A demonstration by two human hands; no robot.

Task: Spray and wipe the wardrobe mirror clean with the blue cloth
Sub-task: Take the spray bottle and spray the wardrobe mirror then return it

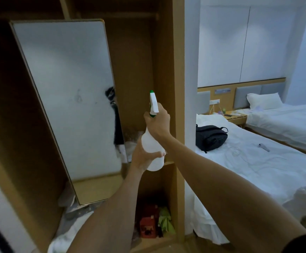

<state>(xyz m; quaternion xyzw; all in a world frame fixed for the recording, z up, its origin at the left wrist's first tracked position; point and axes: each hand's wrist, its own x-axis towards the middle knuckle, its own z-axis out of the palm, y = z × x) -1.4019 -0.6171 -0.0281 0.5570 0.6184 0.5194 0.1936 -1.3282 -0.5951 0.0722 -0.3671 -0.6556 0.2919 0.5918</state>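
Two hands on spray bottle (152, 150), frame centre: right hand (157, 123) wrapped round neck, left hand (143, 157) cupping body. Probably light, smooth plastic; neck grip best. Mirror (66, 99), upper left, fragile.

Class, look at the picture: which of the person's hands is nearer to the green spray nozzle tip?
Right. The right hand grips the neck just below the nozzle tip; the left hand holds the bottle's body lower down.

white spray bottle (151, 154) with green nozzle tip; black backpack (210, 136); white bedsheets (258, 165).
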